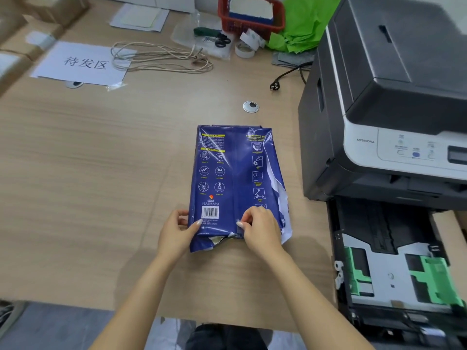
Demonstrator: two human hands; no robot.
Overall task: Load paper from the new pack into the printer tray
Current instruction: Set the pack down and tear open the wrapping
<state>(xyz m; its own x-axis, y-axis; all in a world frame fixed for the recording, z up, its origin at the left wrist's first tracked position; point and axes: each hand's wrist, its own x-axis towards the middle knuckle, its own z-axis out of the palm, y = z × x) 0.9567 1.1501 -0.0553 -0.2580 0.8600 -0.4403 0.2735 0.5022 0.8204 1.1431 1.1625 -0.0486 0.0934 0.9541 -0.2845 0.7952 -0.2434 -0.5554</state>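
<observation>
A dark blue paper pack (227, 178) lies flat on the wooden table (101, 173), its wrapper torn along the right side and at the near end. My left hand (177, 231) grips the pack's near left corner. My right hand (260, 228) pinches the wrapper at the near end by the centre seam. To the right stands the grey and white printer (384, 102). Its paper tray (394, 269) is pulled out towards me, with green guides and no paper visible in it.
Behind the pack are a round cable grommet (250, 106), a black power plug (274, 85), a coil of string (161, 58), a white sign sheet (80, 64), a red basket (250, 16), scissors (222, 41), tape rolls (246, 48) and green paper (300, 29). Cardboard boxes line the far left.
</observation>
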